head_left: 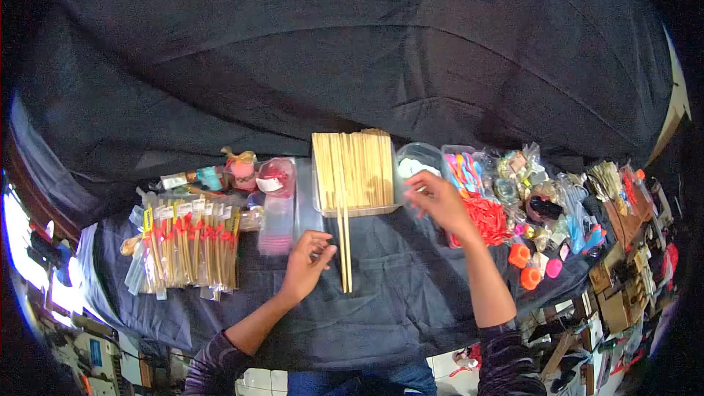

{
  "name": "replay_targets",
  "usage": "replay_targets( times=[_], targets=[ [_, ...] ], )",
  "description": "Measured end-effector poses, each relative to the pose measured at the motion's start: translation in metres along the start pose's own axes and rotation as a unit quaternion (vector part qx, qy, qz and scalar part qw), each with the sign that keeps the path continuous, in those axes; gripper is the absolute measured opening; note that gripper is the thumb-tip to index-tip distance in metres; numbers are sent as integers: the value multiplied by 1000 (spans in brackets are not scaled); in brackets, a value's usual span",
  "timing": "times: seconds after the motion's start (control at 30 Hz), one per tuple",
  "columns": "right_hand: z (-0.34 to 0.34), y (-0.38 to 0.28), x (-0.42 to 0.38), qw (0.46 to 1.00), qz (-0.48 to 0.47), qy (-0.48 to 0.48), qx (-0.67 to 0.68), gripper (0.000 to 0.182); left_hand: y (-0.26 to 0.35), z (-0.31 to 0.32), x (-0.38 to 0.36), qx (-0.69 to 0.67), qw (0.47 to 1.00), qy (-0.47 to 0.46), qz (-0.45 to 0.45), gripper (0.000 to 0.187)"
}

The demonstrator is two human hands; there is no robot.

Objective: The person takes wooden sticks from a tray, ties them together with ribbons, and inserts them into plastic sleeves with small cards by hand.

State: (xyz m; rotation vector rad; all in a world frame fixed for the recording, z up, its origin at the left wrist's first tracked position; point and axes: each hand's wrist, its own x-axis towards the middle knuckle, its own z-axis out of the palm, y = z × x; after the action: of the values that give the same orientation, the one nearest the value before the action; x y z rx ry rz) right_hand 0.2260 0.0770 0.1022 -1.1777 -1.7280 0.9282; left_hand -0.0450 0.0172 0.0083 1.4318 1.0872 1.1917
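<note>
A pair of wooden chopsticks (346, 253) leans out over the front rim of a clear tub (359, 212) packed with more chopsticks (374, 169). Just left of the pair's lower end is my left hand (311, 262), its fingers loosely curled, thumb apart, nothing visible in it. My right hand (438, 204) hovers to the right of the tub, in front of a clear container (419, 149) with white pieces (416, 167) inside. Its fingers are bent but apart, and I see nothing between them. Neither hand touches the chopsticks.
On the left lie bagged chopsticks with red ties (192, 242) and a stack of clear plastic cups (277, 220). To the right are red strips (482, 221), colourful plastic spoons (463, 170), orange pieces (519, 255) and assorted small bagged items. Black cloth (396, 323) covers the table.
</note>
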Motion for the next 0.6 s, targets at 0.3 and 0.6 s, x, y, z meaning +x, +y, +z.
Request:
replay_targets(
  times=[0.3, 0.6],
  targets=[
    [-137, 78, -70, 943, 77, 154, -284, 9, 13, -2, 0, -5, 999, 26, 21, 16],
    [-119, 92, -66, 945, 111, 84, -295, 18, 8, -5, 0, 12, 999, 19, 39, 14]
  ],
)
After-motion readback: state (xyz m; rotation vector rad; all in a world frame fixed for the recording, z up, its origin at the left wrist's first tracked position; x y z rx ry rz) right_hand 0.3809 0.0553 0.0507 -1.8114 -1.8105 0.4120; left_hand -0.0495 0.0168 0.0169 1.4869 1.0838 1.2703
